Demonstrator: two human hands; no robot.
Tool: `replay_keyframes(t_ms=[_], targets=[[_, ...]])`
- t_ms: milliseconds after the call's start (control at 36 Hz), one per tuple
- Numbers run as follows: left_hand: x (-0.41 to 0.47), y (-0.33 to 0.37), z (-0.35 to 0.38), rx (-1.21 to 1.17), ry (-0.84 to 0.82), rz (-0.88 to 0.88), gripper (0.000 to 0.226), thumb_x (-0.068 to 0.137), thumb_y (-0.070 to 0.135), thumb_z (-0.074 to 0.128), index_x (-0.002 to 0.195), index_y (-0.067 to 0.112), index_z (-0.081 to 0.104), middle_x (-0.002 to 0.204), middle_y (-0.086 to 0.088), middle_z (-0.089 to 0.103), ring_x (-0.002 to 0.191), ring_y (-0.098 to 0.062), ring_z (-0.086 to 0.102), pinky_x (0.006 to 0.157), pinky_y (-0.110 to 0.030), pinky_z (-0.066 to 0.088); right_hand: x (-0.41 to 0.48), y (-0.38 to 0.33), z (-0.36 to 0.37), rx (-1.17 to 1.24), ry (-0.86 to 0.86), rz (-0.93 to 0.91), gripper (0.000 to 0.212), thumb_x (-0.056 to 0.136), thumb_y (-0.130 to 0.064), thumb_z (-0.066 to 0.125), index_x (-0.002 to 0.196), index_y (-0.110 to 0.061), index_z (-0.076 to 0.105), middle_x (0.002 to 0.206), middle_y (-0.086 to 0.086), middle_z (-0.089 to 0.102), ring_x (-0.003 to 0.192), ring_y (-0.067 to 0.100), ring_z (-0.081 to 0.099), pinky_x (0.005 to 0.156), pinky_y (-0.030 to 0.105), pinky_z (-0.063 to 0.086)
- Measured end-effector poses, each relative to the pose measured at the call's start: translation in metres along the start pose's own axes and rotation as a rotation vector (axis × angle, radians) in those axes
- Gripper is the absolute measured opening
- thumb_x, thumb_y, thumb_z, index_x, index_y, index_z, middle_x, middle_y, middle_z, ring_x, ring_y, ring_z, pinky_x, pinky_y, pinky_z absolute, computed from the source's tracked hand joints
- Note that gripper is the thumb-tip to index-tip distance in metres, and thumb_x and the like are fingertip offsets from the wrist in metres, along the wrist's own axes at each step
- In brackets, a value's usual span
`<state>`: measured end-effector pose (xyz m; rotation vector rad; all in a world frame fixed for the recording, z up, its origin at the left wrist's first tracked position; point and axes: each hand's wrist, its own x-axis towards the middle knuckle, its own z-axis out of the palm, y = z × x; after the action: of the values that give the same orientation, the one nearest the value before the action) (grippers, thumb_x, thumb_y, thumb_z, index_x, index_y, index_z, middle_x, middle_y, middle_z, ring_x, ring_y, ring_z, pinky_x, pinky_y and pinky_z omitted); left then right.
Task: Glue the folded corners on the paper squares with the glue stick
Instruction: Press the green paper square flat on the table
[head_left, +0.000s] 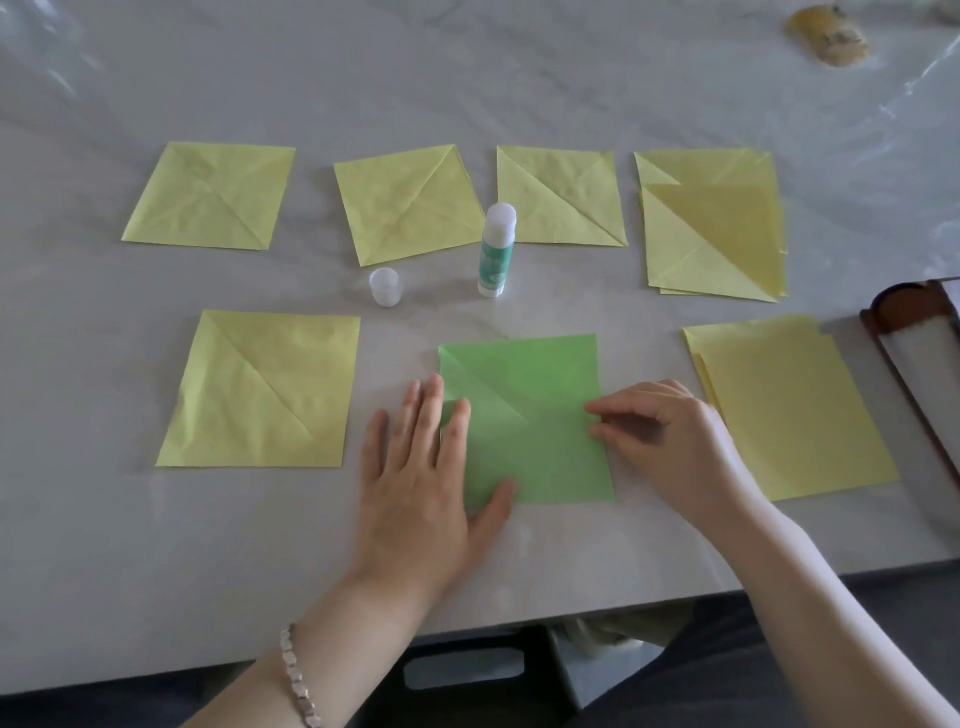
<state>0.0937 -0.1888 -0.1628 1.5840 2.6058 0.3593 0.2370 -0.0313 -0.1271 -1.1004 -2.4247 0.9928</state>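
Green paper square (535, 415) lower centre, diagonal crease; left hand (415, 488) flat, fingers spread, on its left edge; right hand (670, 441) pinches right edge. Bare table (519, 561) below.

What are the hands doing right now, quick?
Left hand: open, pressed flat on the green paper square, gripping nothing.
Right hand: fingers curled, fingertips pinching the green square's right edge.

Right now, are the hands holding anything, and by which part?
The right hand pinches the green paper square at its right edge. The left hand only presses flat on its left side.
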Motion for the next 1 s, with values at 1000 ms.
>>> replay_keyframes(t_ms=[1000], targets=[[0.002, 0.002, -0.001, -0.052, 0.055, 0.007, 0.062, 0.076, 0.047, 0.043, 0.114, 0.003, 0.066, 0.134, -0.024, 0.052, 0.125, -0.037, 0.050, 0.102, -0.048, 0.026, -0.006, -0.032, 0.074, -0.442, 0.011, -0.299, 0.051, 0.080, -0.014, 0.036, 0.124, 0.001, 0.054, 0.134, 0.015, 0.051, 0.128, 0.025, 0.042, 0.109, 0.028, 0.018]])
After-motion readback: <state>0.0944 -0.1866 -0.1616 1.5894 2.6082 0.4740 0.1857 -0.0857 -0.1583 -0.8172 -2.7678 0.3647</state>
